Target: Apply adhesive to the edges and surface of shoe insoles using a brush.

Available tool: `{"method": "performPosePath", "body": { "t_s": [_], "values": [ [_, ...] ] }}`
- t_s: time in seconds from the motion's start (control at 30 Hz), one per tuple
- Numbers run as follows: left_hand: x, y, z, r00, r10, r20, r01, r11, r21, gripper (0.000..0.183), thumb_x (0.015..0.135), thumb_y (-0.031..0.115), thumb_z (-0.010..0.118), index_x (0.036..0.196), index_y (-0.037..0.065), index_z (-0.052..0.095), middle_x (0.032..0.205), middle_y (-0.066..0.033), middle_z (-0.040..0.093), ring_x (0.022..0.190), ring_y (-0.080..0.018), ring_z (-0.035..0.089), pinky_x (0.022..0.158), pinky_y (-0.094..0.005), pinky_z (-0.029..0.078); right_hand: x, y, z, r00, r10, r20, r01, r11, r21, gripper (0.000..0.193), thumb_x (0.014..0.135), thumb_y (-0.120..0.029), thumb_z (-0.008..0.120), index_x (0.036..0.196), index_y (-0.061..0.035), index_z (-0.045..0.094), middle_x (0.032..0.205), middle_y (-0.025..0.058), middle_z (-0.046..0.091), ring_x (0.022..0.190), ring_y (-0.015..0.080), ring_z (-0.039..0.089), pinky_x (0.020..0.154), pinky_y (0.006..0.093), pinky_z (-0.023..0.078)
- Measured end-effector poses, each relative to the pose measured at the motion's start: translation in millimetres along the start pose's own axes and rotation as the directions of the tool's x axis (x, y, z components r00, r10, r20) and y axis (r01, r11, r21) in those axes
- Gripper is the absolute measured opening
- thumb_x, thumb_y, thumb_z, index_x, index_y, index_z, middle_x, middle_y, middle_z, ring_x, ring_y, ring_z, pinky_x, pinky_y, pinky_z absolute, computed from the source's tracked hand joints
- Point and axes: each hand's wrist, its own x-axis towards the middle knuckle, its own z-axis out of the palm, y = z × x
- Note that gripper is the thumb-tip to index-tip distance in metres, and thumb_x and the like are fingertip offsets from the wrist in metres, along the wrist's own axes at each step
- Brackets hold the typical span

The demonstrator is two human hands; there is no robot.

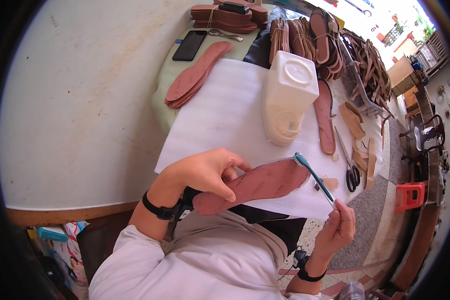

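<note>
My left hand (210,172) grips a reddish-brown shoe insole (257,184) near its narrower end, thumb on top and fingers at the far edge. The insole is tilted, its broad end pointing right. In my right hand (341,222) is a teal toothbrush (319,181), pinched at the end of its handle. Its bristles touch the rim of the insole's broad end. A whitish line runs along part of the insole's edge. Beyond it stands a white plastic container (291,95) with a cut opening low on its near side.
White sheeting (215,120) covers the table. Scissors (352,172), tan leather strips (352,120) and a single insole (325,117) lie right. Stacked insoles (197,75) and a phone (190,46) lie far left. Behind are insole bundles (280,37) and a bin of straps (367,65). A red stool (410,196) stands right.
</note>
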Motion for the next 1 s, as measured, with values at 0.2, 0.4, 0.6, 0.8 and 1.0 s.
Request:
{"method": "performPosePath", "body": {
  "t_s": [0.2,0.4,0.6,0.8,1.0],
  "values": [
    [0.1,-0.5,-1.9,1.000,-0.018,0.016,0.018,1.000,-0.008,0.076,0.074,-0.002,0.082,0.140,-0.018,0.048,0.086,-0.0129,0.074,0.074,-0.0094,0.065,0.067,-0.0243,0.051,-5.3,9.8,-6.3,0.999,0.042,-0.030,-0.042,0.999,-0.026,0.015,0.097,-0.001,0.061,0.107,0.0043,0.071,0.086,0.0141,0.068,0.068,0.0202,0.061,0.058,0.0298,0.046],
    [0.4,-2.4,-2.3,1.000,-0.008,0.014,0.008,1.000,-0.013,0.074,0.075,-0.002,0.082,0.139,-0.018,0.049,0.086,-0.0136,0.075,0.074,-0.0107,0.066,0.067,-0.0246,0.052,-10.9,16.4,-11.8,0.999,0.035,-0.041,-0.037,0.999,-0.038,0.016,0.096,-0.001,0.060,0.106,0.0045,0.070,0.085,0.0136,0.067,0.067,0.0197,0.062,0.058,0.0292,0.046],
    [-1.3,-2.5,-2.3,1.000,-0.016,0.008,0.016,0.999,-0.044,0.073,0.075,-0.003,0.081,0.139,-0.018,0.049,0.087,-0.0136,0.075,0.074,-0.0112,0.067,0.065,-0.0248,0.052,-14.8,17.2,-9.8,0.981,0.170,-0.091,-0.163,0.983,0.081,0.016,0.097,-0.001,0.060,0.106,0.0046,0.071,0.081,0.0089,0.064,0.064,0.0123,0.058,0.056,0.0246,0.044],
    [-1.9,-2.0,-4.2,0.999,-0.036,0.022,0.037,0.998,-0.059,0.072,0.075,-0.004,0.082,0.138,-0.017,0.050,0.090,-0.0137,0.075,0.078,-0.0113,0.069,0.069,-0.0250,0.054,-19.6,37.5,-16.8,0.941,0.291,-0.172,-0.247,0.939,0.239,0.021,0.106,-0.012,0.059,0.115,0.0032,0.070,0.077,0.0012,0.058,0.064,0.0047,0.049,0.056,0.0185,0.039],
    [-15.5,7.8,7.9,0.989,0.061,-0.132,-0.064,0.998,-0.016,0.066,0.075,-0.002,0.080,0.135,-0.013,0.054,0.088,-0.0120,0.075,0.076,-0.0118,0.068,0.068,-0.0263,0.054,-21.1,33.0,-23.0,0.902,0.369,-0.224,-0.280,0.895,0.346,0.024,0.100,0.001,0.052,0.114,0.0045,0.071,0.083,0.0049,0.063,0.064,0.0049,0.051,0.056,0.0199,0.041]
  ]
}}
